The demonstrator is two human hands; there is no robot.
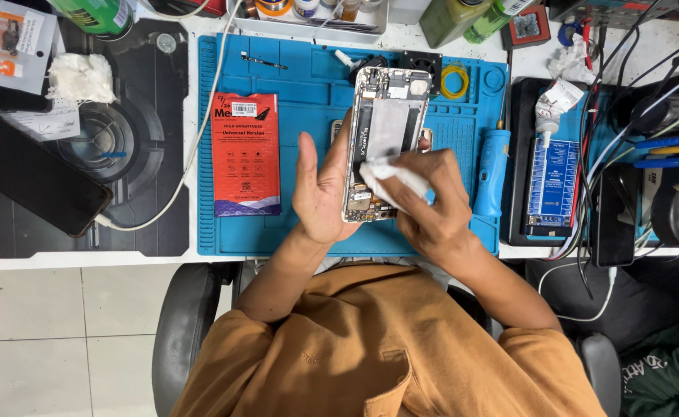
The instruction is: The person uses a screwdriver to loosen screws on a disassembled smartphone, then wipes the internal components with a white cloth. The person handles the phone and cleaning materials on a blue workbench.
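Note:
An opened phone body (384,116) with its inner boards bare is held upright over the blue work mat (316,93). My left hand (318,189) cradles its left edge from behind, fingers spread. My right hand (432,212) pinches a white wipe (392,179) and presses it against the lower part of the phone's inside.
A red flat package (245,153) lies on the mat to the left. A blue-handled screwdriver (492,174) lies at the mat's right edge. A dark phone (34,185) with a white cable rests far left. Bottles, cables and a small blue board crowd the back and right.

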